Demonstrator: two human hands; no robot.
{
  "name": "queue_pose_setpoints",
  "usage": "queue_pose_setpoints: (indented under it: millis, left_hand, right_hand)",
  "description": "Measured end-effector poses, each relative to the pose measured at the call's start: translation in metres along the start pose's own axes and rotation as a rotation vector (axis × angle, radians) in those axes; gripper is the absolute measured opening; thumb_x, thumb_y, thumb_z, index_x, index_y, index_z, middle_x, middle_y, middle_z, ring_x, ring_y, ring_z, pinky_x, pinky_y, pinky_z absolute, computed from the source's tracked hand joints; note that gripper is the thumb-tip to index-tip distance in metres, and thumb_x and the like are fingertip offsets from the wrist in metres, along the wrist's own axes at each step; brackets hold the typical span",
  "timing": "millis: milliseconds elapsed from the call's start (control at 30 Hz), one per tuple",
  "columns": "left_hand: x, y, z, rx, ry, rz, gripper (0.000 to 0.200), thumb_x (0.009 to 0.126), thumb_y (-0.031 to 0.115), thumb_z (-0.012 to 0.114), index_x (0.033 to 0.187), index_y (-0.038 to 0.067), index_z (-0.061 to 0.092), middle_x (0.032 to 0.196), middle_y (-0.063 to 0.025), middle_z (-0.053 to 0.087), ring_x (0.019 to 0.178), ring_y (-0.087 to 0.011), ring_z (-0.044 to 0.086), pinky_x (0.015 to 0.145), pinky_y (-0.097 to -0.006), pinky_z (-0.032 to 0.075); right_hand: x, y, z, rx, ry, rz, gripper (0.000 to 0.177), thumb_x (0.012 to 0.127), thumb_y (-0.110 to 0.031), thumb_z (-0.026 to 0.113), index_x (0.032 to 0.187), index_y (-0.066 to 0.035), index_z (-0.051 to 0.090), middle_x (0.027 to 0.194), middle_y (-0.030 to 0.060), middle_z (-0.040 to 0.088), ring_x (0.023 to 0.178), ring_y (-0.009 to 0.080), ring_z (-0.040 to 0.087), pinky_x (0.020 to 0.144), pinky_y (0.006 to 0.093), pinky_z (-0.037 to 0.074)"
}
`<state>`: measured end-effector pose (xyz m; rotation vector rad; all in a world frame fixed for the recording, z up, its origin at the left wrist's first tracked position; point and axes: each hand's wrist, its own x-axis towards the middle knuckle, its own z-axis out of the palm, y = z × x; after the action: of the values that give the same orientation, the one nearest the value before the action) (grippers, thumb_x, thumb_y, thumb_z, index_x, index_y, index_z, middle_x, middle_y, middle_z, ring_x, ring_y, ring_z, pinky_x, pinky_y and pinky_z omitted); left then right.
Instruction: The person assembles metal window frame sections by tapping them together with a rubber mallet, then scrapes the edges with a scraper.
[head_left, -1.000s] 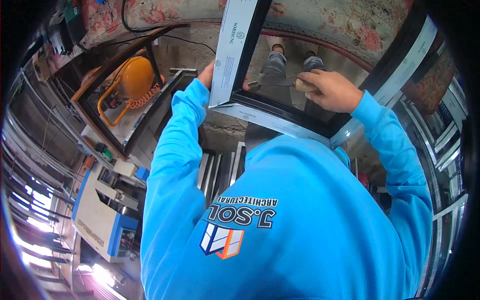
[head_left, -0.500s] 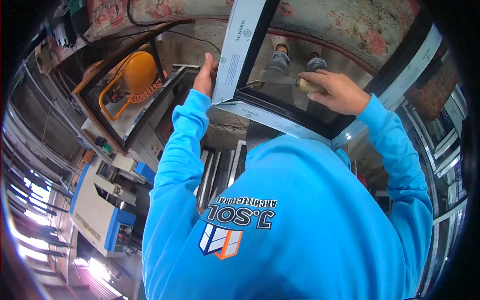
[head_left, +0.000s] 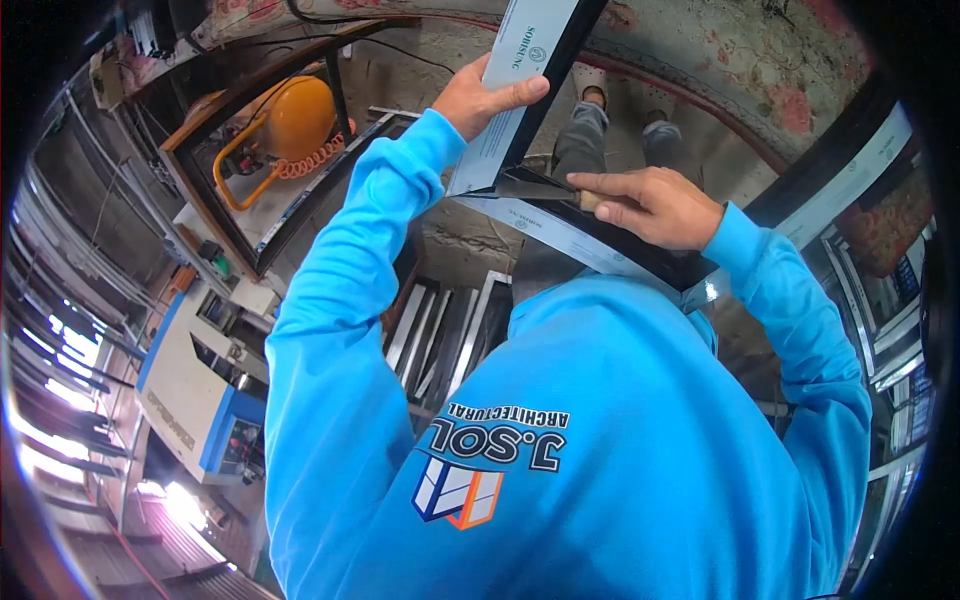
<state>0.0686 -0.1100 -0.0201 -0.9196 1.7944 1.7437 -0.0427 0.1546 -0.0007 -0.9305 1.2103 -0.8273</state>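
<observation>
A black window frame (head_left: pixel 491 150) with printed pale protective film on its faces lies across in front of my body. My left hand (head_left: pixel 487 97) grips its left bar, thumb over the filmed face and fingers out of sight behind the outer edge. My right hand (head_left: pixel 655 205) is closed on the wooden handle of a putty knife (head_left: pixel 541 190), index finger stretched along it. The blade points left and lies over the near-left corner, where the two bars meet. Part of the handle is hidden by the fingers.
A yellow tank (head_left: pixel 303 115) with a coiled orange hose stands at left behind a brown frame (head_left: pixel 215 190). Below it is a white and blue machine (head_left: pixel 185 390). Metal profiles (head_left: pixel 440 330) lie beside my body. A floral-covered surface (head_left: pixel 740 65) runs along the far side.
My left hand has moved from the bar's outer edge to wrap over its face. The putty knife has come from inside the opening onto the near-left corner, its blade now seen more edge-on.
</observation>
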Motion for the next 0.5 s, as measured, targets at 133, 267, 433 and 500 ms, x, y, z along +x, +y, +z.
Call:
queue_pose_setpoints:
  millis: [133,267,433,500]
  left_hand:
    - [-0.003,0.006,0.000,0.018,0.004,-0.043,0.084,0.076,0.057,0.081,0.127,-0.006,0.059,0.118,-0.0231,0.066,0.111,-0.0305,0.065,0.097,-0.0393,0.050]
    - [-0.003,0.010,0.002,-0.004,0.011,-0.046,0.079,0.077,0.054,0.082,0.124,-0.006,0.061,0.114,-0.0218,0.068,0.108,-0.0291,0.066,0.096,-0.0382,0.050]
    - [-0.005,0.016,0.004,-0.054,0.023,-0.057,0.077,0.076,0.052,0.082,0.122,-0.006,0.062,0.113,-0.0215,0.068,0.105,-0.0276,0.066,0.093,-0.0371,0.051]
    - [-0.006,0.016,0.004,-0.051,0.020,-0.076,0.076,0.076,0.050,0.083,0.121,-0.007,0.062,0.113,-0.0217,0.068,0.105,-0.0275,0.066,0.093,-0.0369,0.051]
  right_hand:
    - [0.009,0.008,-0.008,0.032,-0.056,0.032,0.046,0.100,-0.035,0.053,0.141,-0.013,0.054,0.115,0.0190,0.070,0.103,0.0360,0.068,0.091,0.0448,0.052]
    - [0.018,0.018,-0.014,0.053,-0.110,0.043,0.045,0.100,-0.028,0.054,0.141,-0.009,0.055,0.100,0.0164,0.072,0.088,0.0280,0.069,0.083,0.0376,0.053]
    - [0.023,0.028,-0.016,0.075,-0.091,-0.011,0.044,0.100,-0.028,0.054,0.140,-0.009,0.056,0.094,0.0140,0.072,0.082,0.0266,0.069,0.079,0.0383,0.054]
    - [0.025,0.024,-0.019,0.075,-0.137,0.059,0.045,0.099,-0.029,0.055,0.138,-0.009,0.057,0.096,0.0137,0.073,0.080,0.0286,0.070,0.078,0.0398,0.054]
